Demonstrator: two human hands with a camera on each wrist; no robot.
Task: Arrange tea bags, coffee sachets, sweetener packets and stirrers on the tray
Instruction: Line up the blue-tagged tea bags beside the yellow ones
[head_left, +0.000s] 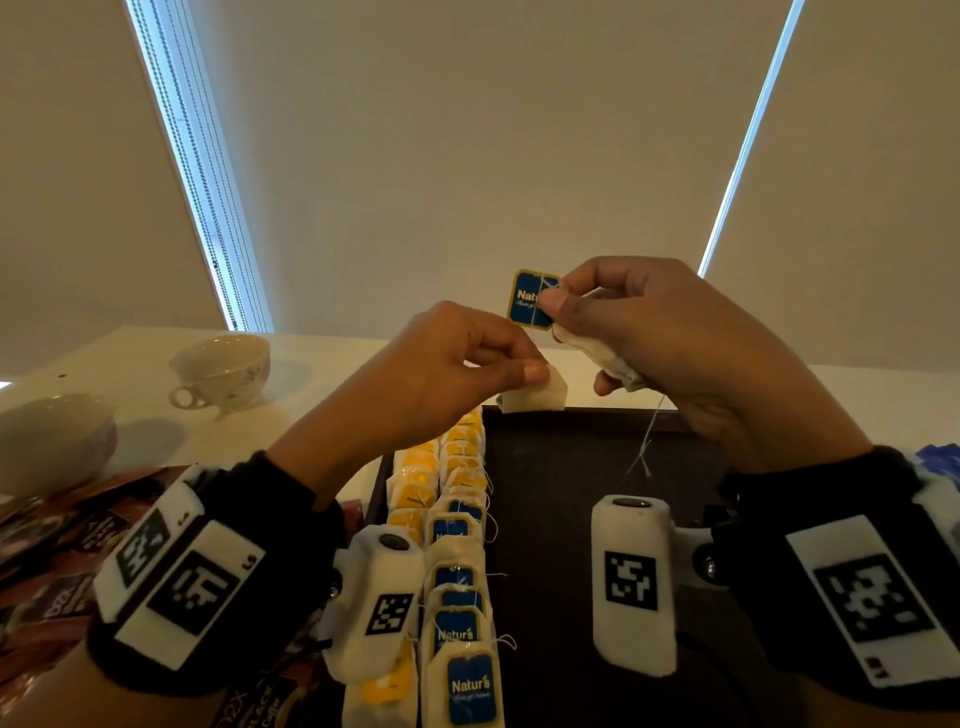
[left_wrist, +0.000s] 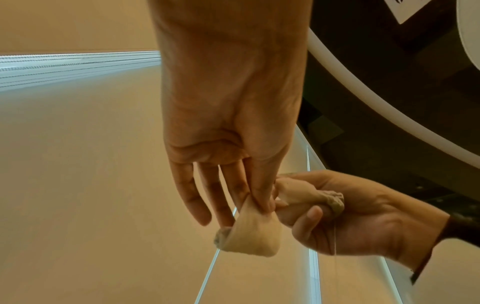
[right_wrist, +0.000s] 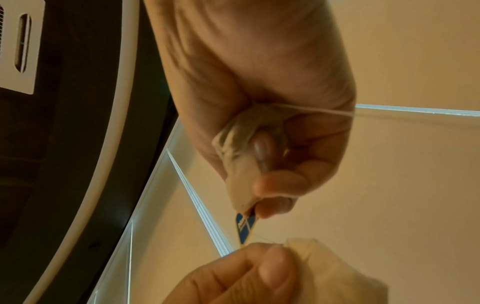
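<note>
Two tea bags are held up above the far edge of the tray (head_left: 571, 467), one in each hand. A white bag (head_left: 540, 392) is pinched at its top corner between the thumb and forefinger of the left hand (head_left: 447, 364), and it hangs just over the tray's far rim; in the left wrist view the other fingers (left_wrist: 192, 197) are seen extended and loose beside it. A second bag (head_left: 602, 353) is bunched inside the curled fingers of the right hand (head_left: 670, 338), and its blue tag (head_left: 531, 300) is clamped between that hand's thumb and forefinger. A thin string (head_left: 647, 441) is seen trailing from the right hand down toward the tray. The two hands are close together, almost touching.

On the tray's left part, two rows are laid: yellow-tagged bags (head_left: 415, 478) nearest the left rim, and blue-tagged bags (head_left: 460, 613) just to their right. The rest of the tray shows as dark surface. To the tray's left, dark coffee sachets (head_left: 67, 561) are scattered on the table (head_left: 322, 364), and two cups (head_left: 223, 371) stand beyond them, well apart from the tray.
</note>
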